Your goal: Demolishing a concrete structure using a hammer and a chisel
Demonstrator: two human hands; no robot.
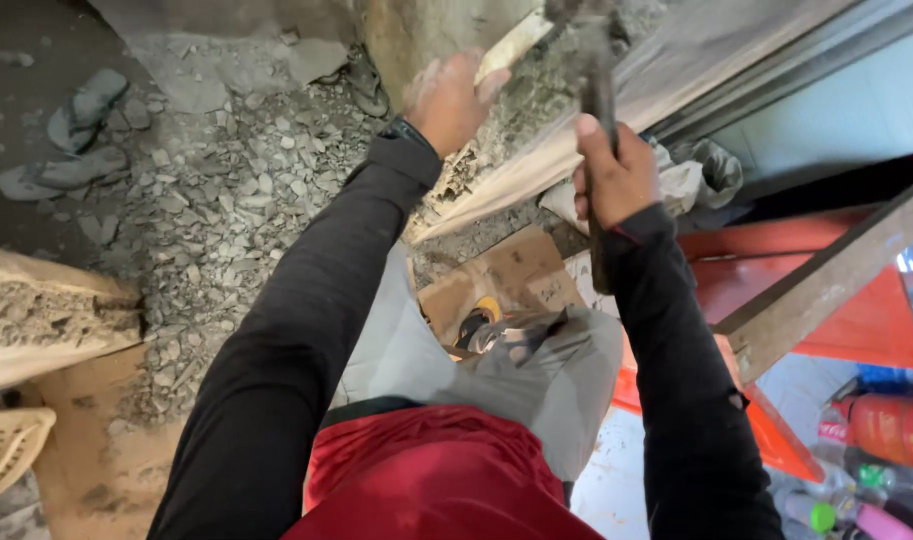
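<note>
My left hand (447,100) grips a pale chisel-like bar (512,42) that slants up against the broken edge of a grey concrete wall (537,130). To its right, my right hand (614,175) is closed around the dark handle of a hammer (599,100), whose head is up near the chisel's top end at the frame's upper edge. Both arms wear black sleeves. The chisel's tip is hidden by the hand and crumbled concrete.
Grey rubble (227,190) covers the floor at left, with grey sandals (77,110) among it. A chipped concrete block (37,320) lies at left. Cardboard (517,275), an orange metal frame (837,310) with a steel angle bar (827,280), and bottles (877,430) lie right.
</note>
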